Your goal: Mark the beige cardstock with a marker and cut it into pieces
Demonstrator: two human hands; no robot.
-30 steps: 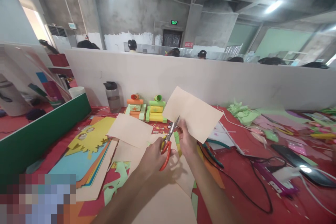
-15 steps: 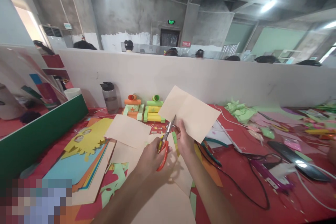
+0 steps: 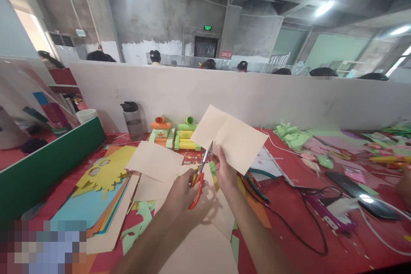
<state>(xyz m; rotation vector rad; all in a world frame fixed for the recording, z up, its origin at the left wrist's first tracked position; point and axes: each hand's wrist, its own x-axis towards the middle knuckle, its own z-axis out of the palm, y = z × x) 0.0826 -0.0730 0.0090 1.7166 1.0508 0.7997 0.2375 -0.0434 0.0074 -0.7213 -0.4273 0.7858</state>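
Note:
My left hand (image 3: 183,188) is closed around the orange and yellow handles of a pair of scissors (image 3: 203,163). The blades point up and away, their tips overlapping the lower edge of a cream sheet of paper (image 3: 239,139). Whether the paper lies between the blades I cannot tell. With thumb on top, my right hand (image 3: 226,175) pinches that sheet near the scissors and holds it raised and tilted over the desk. A faint crease runs across the sheet. Beneath my hands lie more cream sheets (image 3: 205,250), and another cream piece (image 3: 156,160) rests to the left.
Coloured sheets (image 3: 85,207) and a yellow cutout (image 3: 107,169) lie at left, beside a green divider (image 3: 51,165). A water bottle (image 3: 132,120) and paper-roll models (image 3: 160,135) stand at the back. Rightward are teal-handled scissors (image 3: 261,174), cables, a phone (image 3: 362,197) and green scraps (image 3: 290,135).
The whole view has shifted slightly. Both hands keep their grips, and the scissors and the raised sheet look nearly the same.

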